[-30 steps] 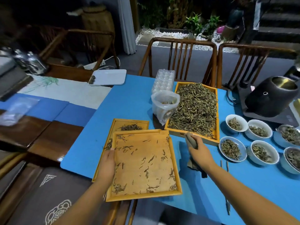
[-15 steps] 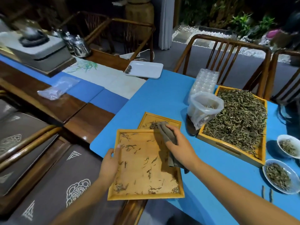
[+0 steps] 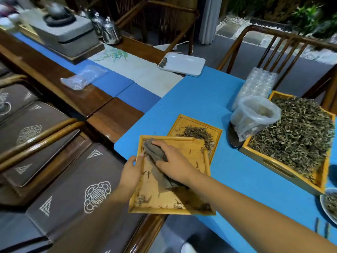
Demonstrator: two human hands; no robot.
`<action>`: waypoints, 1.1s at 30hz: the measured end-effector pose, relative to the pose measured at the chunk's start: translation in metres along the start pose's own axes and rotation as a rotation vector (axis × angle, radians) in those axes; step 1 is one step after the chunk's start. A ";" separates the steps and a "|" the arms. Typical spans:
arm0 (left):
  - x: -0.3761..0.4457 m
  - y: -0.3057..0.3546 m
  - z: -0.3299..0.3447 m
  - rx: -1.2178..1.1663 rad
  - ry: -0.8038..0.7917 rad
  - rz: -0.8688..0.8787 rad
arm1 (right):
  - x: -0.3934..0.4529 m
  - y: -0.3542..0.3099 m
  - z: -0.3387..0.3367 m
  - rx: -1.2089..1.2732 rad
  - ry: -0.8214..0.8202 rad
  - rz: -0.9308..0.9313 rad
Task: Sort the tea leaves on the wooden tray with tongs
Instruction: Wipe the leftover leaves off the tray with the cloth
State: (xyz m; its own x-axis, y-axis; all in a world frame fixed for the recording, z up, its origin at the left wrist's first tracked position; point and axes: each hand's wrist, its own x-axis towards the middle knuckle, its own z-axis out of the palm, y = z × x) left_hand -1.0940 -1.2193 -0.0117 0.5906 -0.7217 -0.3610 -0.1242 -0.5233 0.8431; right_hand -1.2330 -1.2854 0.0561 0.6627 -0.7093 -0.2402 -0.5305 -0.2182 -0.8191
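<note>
A small wooden tray with a few scattered tea leaves lies at the near edge of the blue table, overhanging it. My left hand grips its left rim. My right hand holds a grey-brown cloth pressed on the tray's upper left part. Behind it, partly covered, sits a second small tray with a pile of tea leaves. The tongs lie on the blue cloth at the far right, near the bottom edge.
A large wooden tray heaped with tea leaves stands at the right, with a plastic-lined cup and a stack of clear cups beside it. A white bowl peeks in lower right. A white tray lies further back. Cushioned benches fill the left.
My right hand has carried the cloth from beside the big tray onto the small tray and across to its upper left. The view has swung left. My left hand stays on the rim.
</note>
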 end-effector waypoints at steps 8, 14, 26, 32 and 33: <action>-0.004 0.000 0.001 -0.016 -0.013 0.008 | 0.026 -0.006 0.021 -0.105 -0.086 0.019; -0.005 0.001 0.000 -0.080 -0.002 0.015 | 0.025 0.001 0.022 -0.387 -0.114 0.058; -0.004 -0.005 -0.008 -0.002 0.032 -0.032 | 0.011 0.027 -0.015 -0.592 -0.079 0.057; -0.001 -0.003 -0.006 -0.012 0.041 -0.056 | 0.017 0.013 -0.023 -0.470 0.051 -0.033; -0.001 -0.003 -0.006 -0.022 0.041 -0.053 | 0.020 0.008 -0.022 -0.459 0.056 -0.047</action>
State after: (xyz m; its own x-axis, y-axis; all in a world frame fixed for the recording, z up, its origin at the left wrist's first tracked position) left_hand -1.0899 -1.2146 -0.0112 0.6282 -0.6738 -0.3889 -0.0744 -0.5496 0.8321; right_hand -1.2355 -1.3158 0.0559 0.6691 -0.7236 -0.1695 -0.6876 -0.5162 -0.5106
